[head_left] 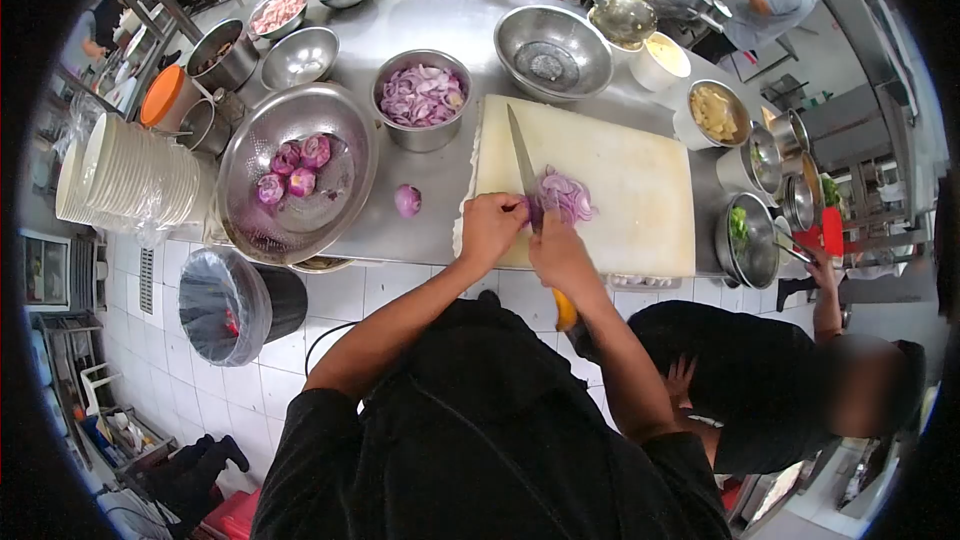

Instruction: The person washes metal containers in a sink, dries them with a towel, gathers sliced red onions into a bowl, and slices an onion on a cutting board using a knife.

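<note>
My right hand [560,252] is wrapped round a kitchen knife [521,147]; the end of its yellow handle shows below my wrist. The blade points away from me over the white cutting board [640,175]. Close on the blade's left side, my left hand [494,230] has its fingers curled and pressed on a piece of red onion [532,215], mostly hidden by my fingers. Sliced red onion [568,198] lies in a loose pile right of the blade. One peeled red onion [408,201] rests on the steel table, left of the board.
Left of the board stand a pot of sliced onion [422,100] and a colander [345,200] with several red onions. A steel bowl [553,50] is behind the board. A lined bin [222,305] stands at the table's front left. At right, a co-worker [740,370] reaches toward bowls.
</note>
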Tool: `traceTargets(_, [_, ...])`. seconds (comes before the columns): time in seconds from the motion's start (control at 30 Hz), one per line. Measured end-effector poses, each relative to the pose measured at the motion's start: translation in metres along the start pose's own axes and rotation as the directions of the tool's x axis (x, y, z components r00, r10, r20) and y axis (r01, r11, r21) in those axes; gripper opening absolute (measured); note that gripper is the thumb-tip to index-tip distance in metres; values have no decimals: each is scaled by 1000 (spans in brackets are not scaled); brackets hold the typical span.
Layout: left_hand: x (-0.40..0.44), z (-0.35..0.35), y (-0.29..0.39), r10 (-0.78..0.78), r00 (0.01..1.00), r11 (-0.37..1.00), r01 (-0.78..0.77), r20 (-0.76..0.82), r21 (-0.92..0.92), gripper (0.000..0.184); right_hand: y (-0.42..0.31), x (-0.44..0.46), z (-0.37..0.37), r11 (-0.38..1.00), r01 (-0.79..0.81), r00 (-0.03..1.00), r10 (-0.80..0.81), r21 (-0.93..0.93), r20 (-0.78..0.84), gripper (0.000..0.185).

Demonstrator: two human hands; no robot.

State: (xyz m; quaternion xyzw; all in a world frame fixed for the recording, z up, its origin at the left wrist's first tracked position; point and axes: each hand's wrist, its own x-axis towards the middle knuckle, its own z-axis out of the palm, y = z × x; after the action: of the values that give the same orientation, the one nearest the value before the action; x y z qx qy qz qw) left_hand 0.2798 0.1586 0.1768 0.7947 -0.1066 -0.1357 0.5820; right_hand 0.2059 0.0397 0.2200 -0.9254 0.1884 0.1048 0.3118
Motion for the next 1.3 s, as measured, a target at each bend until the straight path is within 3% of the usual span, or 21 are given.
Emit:
traceTargets(0.1, [-2, 2, 0, 26, 998, 999, -28, -55, -38, 20, 5, 11, 1, 1000, -6, 999, 5, 18, 45, 27])
traceTargets(0.17, [-2, 1, -5, 4, 1000, 997, -5, -14, -72, 20, -28, -5, -37, 995, -98, 982, 91, 33, 166, 29])
traceTargets(0.27, [1, 2, -10, 11, 1000, 997, -12, -11, -71, 20, -36, -8, -35, 988, -144, 979, 136, 46, 153, 29])
traceTargets(0.37, [0, 5, -12, 3, 1000, 997, -4, -18, -80, 19, 17, 18, 23, 995, 73, 996, -76, -62, -51, 28])
traceTargets(0.47, [-2, 3, -12, -14, 1000, 995, 14, 0, -102, 19, -22, 4, -26, 997, -76, 990, 78, -20, 121, 28])
traceTargets(0.57, [1, 3, -9, -9, 1000, 995, 9, -3, -98, 19, -39, -5, -41, 991, -134, 976, 128, 22, 175, 26])
traceTargets(0.67, [2, 6, -10, 24, 998, 995, -28, -50, -91, 18, 17, 18, 27, 971, 165, 970, -192, -171, -151, 25])
traceTargets(0.77, [1, 5, -9, 18, 998, 995, -24, -58, -94, 17, 24, 21, 20, 971, 187, 970, -206, -147, -129, 29])
traceTargets(0.87, [5, 0, -5, 11, 1000, 997, -12, -9, -80, 18, -34, -1, -39, 998, -56, 989, 51, 35, 139, 30])
traceTargets(0.97, [4, 1, -7, -5, 1000, 996, 6, 15, -89, 18, -48, -8, -50, 992, -127, 974, 121, 20, 194, 28])
traceTargets(1.07, [3, 2, -11, 6, 1000, 992, -7, -5, -123, 17, -30, -2, -26, 997, -69, 993, 66, 24, 100, 28])
traceTargets(1.17, [4, 7, -14, 65, 996, 994, -70, -69, -79, 17, 20, 24, 33, 993, 97, 989, -104, -67, -103, 25])
traceTargets(1.27, [0, 5, -14, 66, 995, 995, -71, -80, -66, 17, 18, 21, 24, 995, 96, 993, -97, -17, -63, 25])
traceTargets(1.3, [3, 5, -11, 61, 995, 995, -67, -73, -78, 18, 4, 17, 6, 999, 31, 1000, -31, 12, -5, 25])
